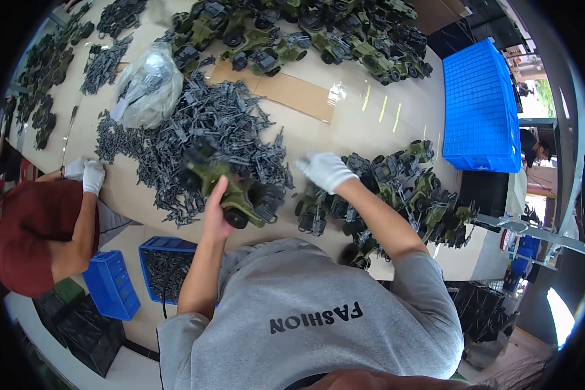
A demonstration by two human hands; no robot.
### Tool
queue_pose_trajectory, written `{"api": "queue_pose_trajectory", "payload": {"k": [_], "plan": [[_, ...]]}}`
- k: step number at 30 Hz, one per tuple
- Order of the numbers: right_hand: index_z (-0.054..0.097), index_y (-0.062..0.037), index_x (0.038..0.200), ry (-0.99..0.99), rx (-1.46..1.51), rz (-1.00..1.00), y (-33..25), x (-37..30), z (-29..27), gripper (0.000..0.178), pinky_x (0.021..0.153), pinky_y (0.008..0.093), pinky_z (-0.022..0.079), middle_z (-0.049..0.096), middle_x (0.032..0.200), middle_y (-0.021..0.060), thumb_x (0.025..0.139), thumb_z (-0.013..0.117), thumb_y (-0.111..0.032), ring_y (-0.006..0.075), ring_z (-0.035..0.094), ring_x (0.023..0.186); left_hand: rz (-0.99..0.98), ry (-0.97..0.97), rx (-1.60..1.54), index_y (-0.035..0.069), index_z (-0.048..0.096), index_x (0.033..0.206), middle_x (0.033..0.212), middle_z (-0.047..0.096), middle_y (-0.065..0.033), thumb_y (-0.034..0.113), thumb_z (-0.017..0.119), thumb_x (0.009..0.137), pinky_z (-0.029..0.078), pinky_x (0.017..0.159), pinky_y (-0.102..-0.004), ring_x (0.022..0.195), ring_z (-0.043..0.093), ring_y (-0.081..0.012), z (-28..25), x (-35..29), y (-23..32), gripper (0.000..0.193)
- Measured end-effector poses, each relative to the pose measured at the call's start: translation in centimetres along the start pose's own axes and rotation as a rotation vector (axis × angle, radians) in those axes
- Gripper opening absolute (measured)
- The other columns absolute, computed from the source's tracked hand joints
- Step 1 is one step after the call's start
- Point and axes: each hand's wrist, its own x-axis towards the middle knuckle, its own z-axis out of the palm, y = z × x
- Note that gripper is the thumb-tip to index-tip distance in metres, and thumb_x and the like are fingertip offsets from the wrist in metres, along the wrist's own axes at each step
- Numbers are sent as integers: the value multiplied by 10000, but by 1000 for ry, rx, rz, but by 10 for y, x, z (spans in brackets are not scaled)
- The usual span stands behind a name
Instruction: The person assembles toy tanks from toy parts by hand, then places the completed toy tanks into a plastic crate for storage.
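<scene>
Bare left hand grips an olive-green toy jeep above the table, by its near edge; the white-gloved right hand hovers apart, too blurred to tell whether it pinches anything. A loose grip could drop the jeep among grey plastic parts; the right forearm could knock parked jeeps off that edge.

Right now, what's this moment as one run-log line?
left hand: holding green toy vehicle | right hand: white-gloved, near grey parts pile, grip unclear
</scene>
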Motion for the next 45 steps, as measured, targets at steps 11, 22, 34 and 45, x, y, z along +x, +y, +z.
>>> {"api": "queue_pose_trajectory", "payload": {"k": [11,22,34,45], "plan": [[707,64,1069,236,188,158,-13,67,108,445,943,436,518,681,1088,322,842,727,-318,426,664,1072,251,148,-133,108,641,1247,1073,690,-53,277,667,961,551,846,-331,972,663,-177,-41,-66,30,333],[588,-85,851,208,1725,-53,-55,-132,83,437,836,349,539,616,912,62,1075,426,-423,159,563,776,-28,-30,44,104,663,1047,907,668,-20,303,692,930,547,703,-311,809,661,-156,9,-101,-5,233],[636,-2,1099,382,1025,-451,-78,-201,107,444,724,263,370,434,805,-14,1111,339,-332,108,383,725,-156,-169,121,80,671,1103,952,695,-50,297,654,942,569,761,-323,849,681,-179,17,-129,-17,270],[561,-26,1173,229,1447,-534,-74,-208,132,569,1135,336,346,556,1259,101,1100,277,-514,185,496,1245,-220,-222,101,75,643,1187,1011,702,-55,247,641,972,588,763,-327,873,697,-174,36,-161,-12,276]]}}
